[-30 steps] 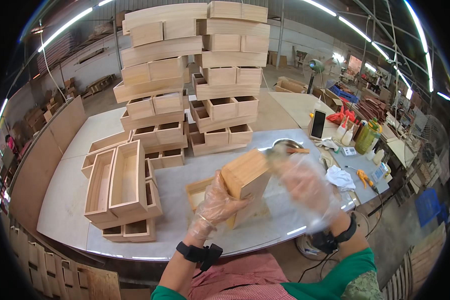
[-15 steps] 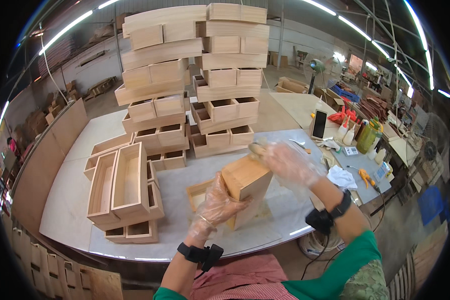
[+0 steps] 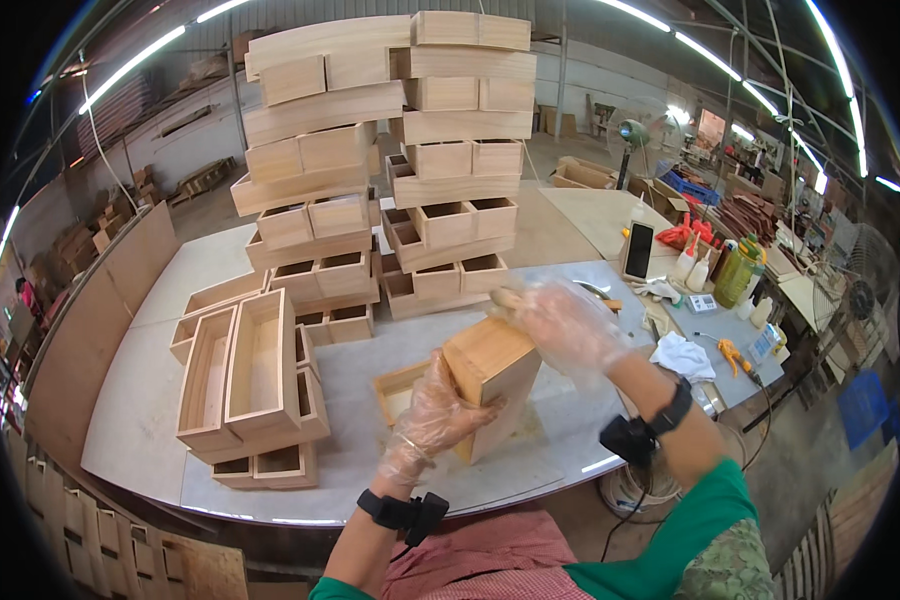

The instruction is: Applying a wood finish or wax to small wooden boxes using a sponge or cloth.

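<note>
A wooden box [image 3: 488, 352] stands tilted on end on the table, its upper face more orange than its pale side. My left hand [image 3: 438, 405], in a clear plastic glove, grips its left side, thumb across the near face. My right hand [image 3: 570, 318], gloved too, is closed on a small tan pad [image 3: 508, 299] at the box's far upper edge; whether it is cloth or sponge I cannot tell. Behind my left hand lies another open wooden box [image 3: 391, 392], partly hidden.
Tall stacks of wooden boxes [image 3: 330, 150] rise at the back, and a lower pile [image 3: 260, 385] sits at left. On the right are a phone [image 3: 638, 250], a white cloth [image 3: 683, 356], a yellow-green bottle [image 3: 738, 272], glue bottles [image 3: 684, 265] and an orange-handled tool [image 3: 733, 355] with a cord.
My right hand and the pad have shifted slightly left and down along the top of the box. My left hand keeps its grip, and the box has barely moved.
</note>
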`<state>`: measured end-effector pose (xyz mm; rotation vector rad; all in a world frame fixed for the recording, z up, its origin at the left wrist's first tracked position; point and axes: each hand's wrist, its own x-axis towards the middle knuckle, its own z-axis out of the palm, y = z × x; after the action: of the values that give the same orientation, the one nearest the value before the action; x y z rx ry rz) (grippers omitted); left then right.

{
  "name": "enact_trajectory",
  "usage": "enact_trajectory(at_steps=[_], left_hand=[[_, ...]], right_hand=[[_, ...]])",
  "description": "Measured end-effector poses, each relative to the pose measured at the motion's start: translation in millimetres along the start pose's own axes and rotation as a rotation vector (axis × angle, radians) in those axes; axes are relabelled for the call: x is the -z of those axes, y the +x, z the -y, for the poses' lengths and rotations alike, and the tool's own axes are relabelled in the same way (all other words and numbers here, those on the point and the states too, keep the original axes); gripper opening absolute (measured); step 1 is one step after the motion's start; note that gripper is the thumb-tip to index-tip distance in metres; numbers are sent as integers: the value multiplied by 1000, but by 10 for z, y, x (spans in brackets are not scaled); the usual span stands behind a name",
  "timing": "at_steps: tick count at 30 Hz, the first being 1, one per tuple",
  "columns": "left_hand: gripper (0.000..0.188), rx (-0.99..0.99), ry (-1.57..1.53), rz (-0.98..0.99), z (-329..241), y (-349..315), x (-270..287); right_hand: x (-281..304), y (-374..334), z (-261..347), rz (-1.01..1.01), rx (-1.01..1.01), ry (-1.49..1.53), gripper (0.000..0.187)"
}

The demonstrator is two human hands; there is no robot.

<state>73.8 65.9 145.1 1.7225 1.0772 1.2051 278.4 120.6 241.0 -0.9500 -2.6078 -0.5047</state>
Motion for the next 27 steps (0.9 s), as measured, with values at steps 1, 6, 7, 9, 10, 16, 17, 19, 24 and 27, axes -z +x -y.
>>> enact_trajectory(at_steps=[1, 6, 7, 9, 10, 16, 17, 19, 24, 27], left_hand=[[89, 25, 19, -1, -18, -16, 15], [85, 6, 72, -28, 26, -35, 53], [80, -40, 97, -54, 31, -45, 47], [79, -37, 77, -45, 36, -37, 18], [78, -37, 61, -45, 16, -29, 7], [70, -47, -83, -5, 3, -68, 13], [70, -36, -82, -12, 27, -66, 29], [92, -83, 134, 131, 115, -25, 76], [81, -5, 53, 46, 334, 5, 19], [77, -34, 119, -34, -82, -65, 8]], right_hand=[[12, -157, 35, -6, 7, -21, 33], [453, -606, 293, 90, -240, 430, 32], [408, -631, 198, -11, -49, 174, 38], [242, -592, 60, -104, 126, -88, 46], [130, -489, 8, -160, 98, 38, 43], [-215, 62, 356, -178, 200, 176, 33], [-257, -5, 426, -478, 271, 279, 29], [50, -161, 551, -307, 288, 259, 25], [-54, -785, 784, -144, 124, 452, 15], [-292, -1175, 787, -236, -226, 766, 21]])
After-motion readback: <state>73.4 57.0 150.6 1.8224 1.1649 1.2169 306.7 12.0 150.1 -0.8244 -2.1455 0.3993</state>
